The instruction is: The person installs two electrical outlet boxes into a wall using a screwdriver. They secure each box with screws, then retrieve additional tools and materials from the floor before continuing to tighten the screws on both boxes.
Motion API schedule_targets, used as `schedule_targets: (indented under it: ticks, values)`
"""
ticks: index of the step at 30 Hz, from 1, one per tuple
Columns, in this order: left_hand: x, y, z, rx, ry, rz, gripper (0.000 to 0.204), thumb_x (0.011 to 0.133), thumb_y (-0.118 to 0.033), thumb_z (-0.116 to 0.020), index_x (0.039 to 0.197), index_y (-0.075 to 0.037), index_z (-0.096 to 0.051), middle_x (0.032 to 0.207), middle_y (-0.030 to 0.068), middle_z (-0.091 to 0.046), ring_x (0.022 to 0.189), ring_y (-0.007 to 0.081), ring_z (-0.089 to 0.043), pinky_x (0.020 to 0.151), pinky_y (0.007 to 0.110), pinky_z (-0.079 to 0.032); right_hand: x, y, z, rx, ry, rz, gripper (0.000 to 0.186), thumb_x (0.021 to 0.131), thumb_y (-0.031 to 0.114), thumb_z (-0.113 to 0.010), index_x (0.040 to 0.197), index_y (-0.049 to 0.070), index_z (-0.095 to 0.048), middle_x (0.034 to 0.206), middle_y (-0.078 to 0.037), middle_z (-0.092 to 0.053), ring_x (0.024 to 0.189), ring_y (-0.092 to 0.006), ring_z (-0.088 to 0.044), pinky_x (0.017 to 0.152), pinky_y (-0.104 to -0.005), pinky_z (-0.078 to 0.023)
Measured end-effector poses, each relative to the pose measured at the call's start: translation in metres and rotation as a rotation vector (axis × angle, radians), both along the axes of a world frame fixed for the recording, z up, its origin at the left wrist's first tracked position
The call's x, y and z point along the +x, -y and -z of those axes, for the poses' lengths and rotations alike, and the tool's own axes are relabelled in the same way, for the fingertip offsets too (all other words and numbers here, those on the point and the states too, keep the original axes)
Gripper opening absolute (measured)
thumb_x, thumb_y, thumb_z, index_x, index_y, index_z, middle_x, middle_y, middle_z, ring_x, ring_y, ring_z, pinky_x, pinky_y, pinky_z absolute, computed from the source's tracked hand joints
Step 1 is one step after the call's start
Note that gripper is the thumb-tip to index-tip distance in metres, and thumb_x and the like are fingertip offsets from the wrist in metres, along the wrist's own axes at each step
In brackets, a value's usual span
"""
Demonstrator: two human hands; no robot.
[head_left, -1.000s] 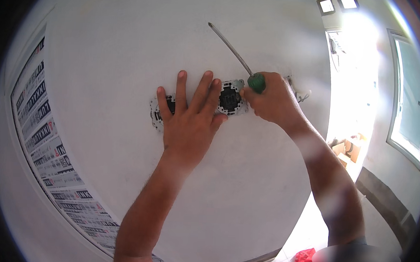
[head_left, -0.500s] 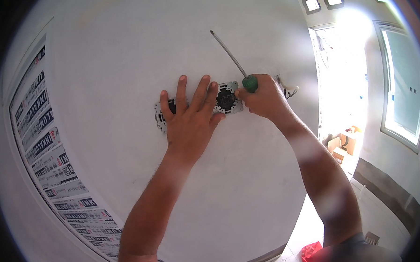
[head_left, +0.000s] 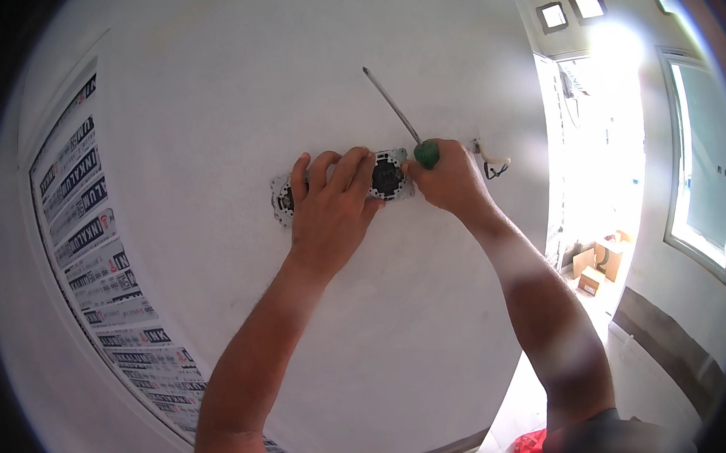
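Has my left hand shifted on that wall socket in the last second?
Yes. The left hand has curled its fingers in against the socket insert, where earlier they lay spread flat.

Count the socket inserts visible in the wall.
2: one socket insert between both hands, another mostly covered beneath the left hand. More may be hidden.

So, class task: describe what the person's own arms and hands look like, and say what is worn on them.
Both forearms are bare from the lower edge of the picture to the wrist: no sleeves in view. The left hand and the right hand wear no gloves. No watch, ring or band shows. Pale blotches lie across both forearms, most on the right one.
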State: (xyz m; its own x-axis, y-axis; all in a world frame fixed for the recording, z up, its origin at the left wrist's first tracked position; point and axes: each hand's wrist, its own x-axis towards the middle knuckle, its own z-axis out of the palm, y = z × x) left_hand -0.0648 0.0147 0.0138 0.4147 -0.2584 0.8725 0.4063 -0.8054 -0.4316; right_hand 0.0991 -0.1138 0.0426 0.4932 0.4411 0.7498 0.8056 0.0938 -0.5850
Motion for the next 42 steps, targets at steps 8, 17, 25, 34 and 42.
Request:
schedule_targets:
  ticks: [8,17,25,34,42]
  values:
    - [0.002,0.009,0.003,-0.033,-0.003,-0.052,0.063,0.083,-0.025,-0.086,0.141,-0.01,-0.064,0.14,0.0007,-0.055,0.125,0.0276,-0.051,0.105,0.05,-0.035,0.0,0.0,0.003,0.004,0.057,-0.014,0.025,0.088,0.019,-0.077,0.101,-0.002,-0.074,0.09,-0.021,-0.075,0.086,-0.0377,-0.074,0.077,-0.0449,-0.058]
    - [-0.002,0.023,-0.004,-0.054,-0.037,-0.136,0.061,0.085,-0.03,-0.084,0.142,-0.016,-0.065,0.142,-0.0028,-0.054,0.125,0.026,-0.05,0.103,0.048,-0.033,0.005,-0.002,0.01,0.089,0.125,-0.017,0.023,0.089,0.02,-0.077,0.098,-0.001,-0.072,0.084,-0.022,-0.073,0.084,-0.0415,-0.072,0.075,-0.0483,-0.056]
    - [-0.005,0.023,0.001,-0.077,-0.026,-0.262,0.061,0.088,-0.031,-0.083,0.143,-0.013,-0.064,0.141,-0.0014,-0.053,0.125,0.0242,-0.05,0.103,0.048,-0.034,-0.005,0.071,0.191,-0.039,-0.042,-0.254,0.037,0.094,0.036,-0.078,0.084,0.003,-0.064,0.066,-0.016,-0.063,0.057,-0.0282,-0.056,0.058,-0.0419,-0.049]
    - [-0.001,0.022,0.002,-0.104,-0.044,-0.185,0.062,0.09,-0.03,-0.081,0.146,-0.012,-0.061,0.144,0.0039,-0.052,0.129,0.0282,-0.049,0.106,0.051,-0.034,0.007,0.255,0.386,-0.759,-0.727,-0.161,0.061,0.087,0.011,-0.08,0.141,0.0,-0.053,0.088,-0.017,-0.072,0.064,-0.0212,-0.072,0.054,-0.0352,-0.061]
    - [-0.001,0.008,0.0,-0.065,-0.049,-0.111,0.064,0.09,-0.031,-0.08,0.147,-0.013,-0.058,0.146,0.0033,-0.049,0.132,0.0296,-0.046,0.107,0.052,-0.033,-0.05,0.218,0.134,0.026,0.296,0.0,0.037,0.086,0.002,-0.073,0.123,0.005,-0.069,0.11,-0.018,-0.068,0.09,-0.0315,-0.072,0.082,-0.04,-0.058]
